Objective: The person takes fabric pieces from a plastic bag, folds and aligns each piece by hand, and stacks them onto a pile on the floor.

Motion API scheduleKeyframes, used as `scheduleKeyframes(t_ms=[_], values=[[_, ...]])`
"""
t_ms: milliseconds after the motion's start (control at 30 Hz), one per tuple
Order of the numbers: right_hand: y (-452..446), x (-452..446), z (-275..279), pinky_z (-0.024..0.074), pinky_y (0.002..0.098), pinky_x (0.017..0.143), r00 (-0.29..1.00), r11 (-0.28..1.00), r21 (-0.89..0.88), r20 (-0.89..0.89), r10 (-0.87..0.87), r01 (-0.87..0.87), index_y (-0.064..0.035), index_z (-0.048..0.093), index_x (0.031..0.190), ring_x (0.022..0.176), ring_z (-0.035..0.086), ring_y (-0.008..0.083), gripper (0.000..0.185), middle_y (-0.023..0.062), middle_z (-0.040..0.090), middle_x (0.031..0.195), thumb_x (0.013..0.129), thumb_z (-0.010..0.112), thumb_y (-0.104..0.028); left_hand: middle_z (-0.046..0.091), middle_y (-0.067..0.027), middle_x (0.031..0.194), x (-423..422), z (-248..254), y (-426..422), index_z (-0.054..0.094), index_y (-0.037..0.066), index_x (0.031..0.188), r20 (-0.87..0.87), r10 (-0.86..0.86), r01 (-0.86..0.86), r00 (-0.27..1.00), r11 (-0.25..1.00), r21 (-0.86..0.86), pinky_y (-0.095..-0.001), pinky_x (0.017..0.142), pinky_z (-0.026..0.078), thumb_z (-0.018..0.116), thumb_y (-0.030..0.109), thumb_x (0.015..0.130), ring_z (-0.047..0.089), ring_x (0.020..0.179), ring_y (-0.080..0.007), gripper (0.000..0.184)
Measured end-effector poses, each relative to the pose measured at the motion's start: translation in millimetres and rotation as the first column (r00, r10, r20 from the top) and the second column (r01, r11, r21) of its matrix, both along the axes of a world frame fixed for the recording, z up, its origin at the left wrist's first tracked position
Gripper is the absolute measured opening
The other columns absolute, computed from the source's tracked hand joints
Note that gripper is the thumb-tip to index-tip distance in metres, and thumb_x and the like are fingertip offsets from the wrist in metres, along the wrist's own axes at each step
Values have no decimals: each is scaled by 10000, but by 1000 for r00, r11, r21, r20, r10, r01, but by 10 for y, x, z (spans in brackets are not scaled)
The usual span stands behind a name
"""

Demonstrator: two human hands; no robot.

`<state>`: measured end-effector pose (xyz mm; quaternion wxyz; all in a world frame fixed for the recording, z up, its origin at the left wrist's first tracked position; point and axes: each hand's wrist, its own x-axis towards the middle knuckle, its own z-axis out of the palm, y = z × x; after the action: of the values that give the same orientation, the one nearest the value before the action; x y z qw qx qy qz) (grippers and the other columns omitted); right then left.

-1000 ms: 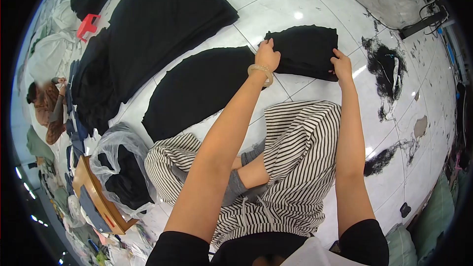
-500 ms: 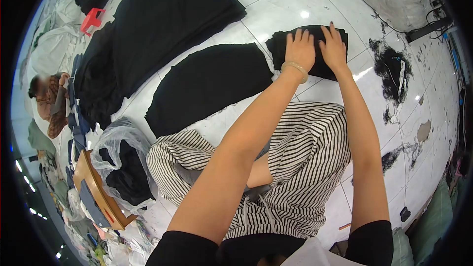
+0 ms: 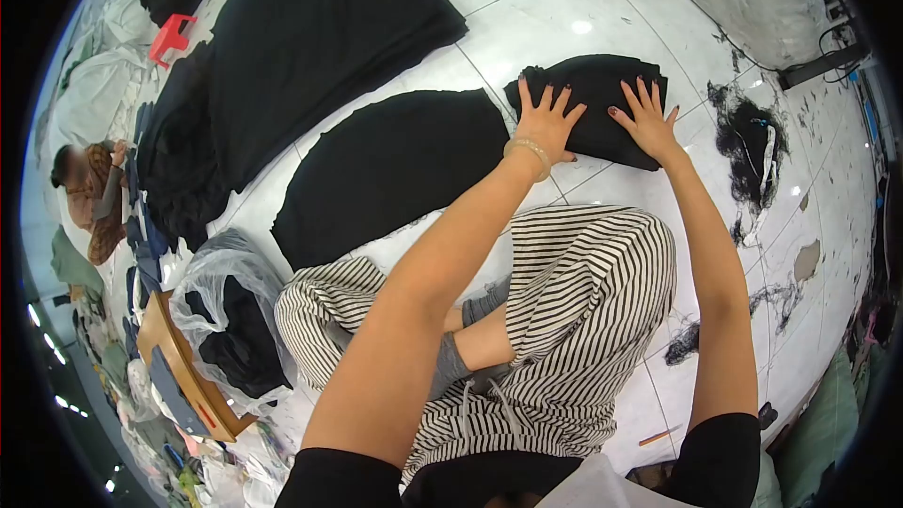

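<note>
A folded piece of black fabric (image 3: 597,99) lies on the white tiled floor in front of me. My left hand (image 3: 547,122) rests on its left edge, fingers spread. On its right side lies my right hand (image 3: 649,122), flat with fingers apart. Just left of it, a flat cut piece of black fabric (image 3: 395,165) with a curved upper edge is spread on the floor. Farther up and left is a large stack of black fabric (image 3: 320,47).
A clear plastic bag (image 3: 226,292) with black cloth stands by my left knee, beside a wooden board-like piece (image 3: 183,367). A red plastic object (image 3: 172,39) sits at upper left. Black fibre scraps (image 3: 752,146) litter the floor at right. Another person (image 3: 91,193) sits far left.
My left hand has slid left and toward me, to the fabric's left edge. My right hand has come slightly nearer me, its fingers more spread.
</note>
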<state>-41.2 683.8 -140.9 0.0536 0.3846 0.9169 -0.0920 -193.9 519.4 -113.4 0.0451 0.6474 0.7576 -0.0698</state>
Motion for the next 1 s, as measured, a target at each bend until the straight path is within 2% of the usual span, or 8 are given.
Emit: scheduleKeyframes(t_ms=[100,133,267,400,500,700,900,1000], values=[[-363,125,347,96,672,1095,936,941,-10,-109,336,-339,-188,253,1506,1468,116,275,870,112,177,1579,811,611,-571,418,-98,1466,-74,-7,-23,398,221,1442,-123,-141,152,982,985,82,-690,1095,58,705,574,724,289,1407,-288,857],[-537,147,448,168,633,1108,922,924,26,-54,383,-382,-198,274,1498,1444,210,281,865,95,221,1567,778,712,-391,418,-110,1464,-110,-65,-26,397,223,1441,-138,-163,173,977,983,66,-660,1114,63,713,550,729,311,1397,-288,845],[-377,258,158,380,515,1050,913,912,101,-56,403,-397,-201,316,1474,1358,388,265,819,48,378,1497,761,689,-48,429,-175,1439,-228,-169,50,402,228,1431,-46,-194,198,980,976,91,-481,1139,216,695,367,809,462,1288,-290,701],[-276,203,348,368,501,1059,896,911,88,-166,412,-403,-217,402,1435,1348,398,252,716,36,402,1482,789,580,34,439,-231,1408,-244,-230,9,386,251,1439,132,-102,81,986,984,156,-395,1072,343,595,175,873,531,1202,-298,608],[-259,219,216,321,485,1090,836,740,486,-31,547,-466,-226,424,1426,1346,394,229,679,22,410,1474,804,515,31,415,-275,1405,-114,-344,-98,356,270,1456,-91,-35,67,995,926,371,-412,1068,346,539,118,877,509,1217,-331,626],[-242,398,-22,288,481,1104,881,793,486,-92,464,-367,-242,418,1431,1360,369,238,682,12,390,1487,814,461,47,338,-327,1434,46,-297,-211,310,271,1484,-164,13,36,986,954,297,-553,1111,219,549,266,886,410,1284,-437,644],[-248,323,414,116,627,1114,932,926,123,-4,361,-358,-205,397,1441,1422,278,233,586,34,332,1525,870,527,-208,465,-285,1364,117,163,148,540,192,1353,106,117,-125,988,990,69,-599,1103,181,495,413,934,419,1282,-433,476],[135,-28,471,103,704,1071,949,942,-267,-294,119,-201,-229,347,1460,1425,249,283,541,53,271,1550,971,436,-441,566,-189,1284,13,97,572,609,115,1246,230,171,-205,958,970,131,-639,1057,211,440,387,961,471,1250,-330,428]])
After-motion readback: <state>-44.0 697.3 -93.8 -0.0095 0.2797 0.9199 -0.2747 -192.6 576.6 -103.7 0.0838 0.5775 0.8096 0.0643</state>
